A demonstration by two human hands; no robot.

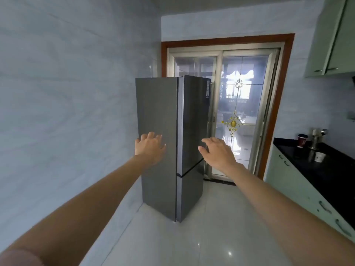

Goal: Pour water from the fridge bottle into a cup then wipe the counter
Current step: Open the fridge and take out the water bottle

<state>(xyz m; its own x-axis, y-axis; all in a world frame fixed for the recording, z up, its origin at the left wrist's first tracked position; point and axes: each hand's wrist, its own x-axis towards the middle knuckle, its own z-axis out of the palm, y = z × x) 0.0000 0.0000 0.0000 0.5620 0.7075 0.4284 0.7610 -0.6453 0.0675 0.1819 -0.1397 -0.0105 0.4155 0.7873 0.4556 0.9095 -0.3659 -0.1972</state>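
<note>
Both arms reach forward, bare to the elbow; the left hand [150,145] is seen from the back with its fingers loosely spread and slightly bent, holding nothing, lined up with the grey side panel of the fridge [159,131]; whether it touches that panel cannot be told. The right hand [217,150] is also empty, fingers spread and relaxed, thumb pointing left; it lies in front of the right edge of the upper fridge door [194,121], and contact there cannot be told either.

The fridge stands upright against the pale tiled wall [67,93], a tall grey two-door unit with the lower door [190,196] below a dark seam; both doors look closed, so the bottle inside is hidden. Behind the fridge is a sliding glass door [244,104] in a reddish wooden frame, with a gold ornament on the pane.

To the right runs a black counter [326,173] over pale green cabinets [292,185] with metal handles; on the counter sit a white cup [319,157] near the front, a metal tap [315,140] just behind it, and a dark red cup with a dark lid [302,140] further back, to the left of the tap. More pale green cupboards [334,39] hang at the upper right; the floor [211,237] is glossy pale tile.
</note>
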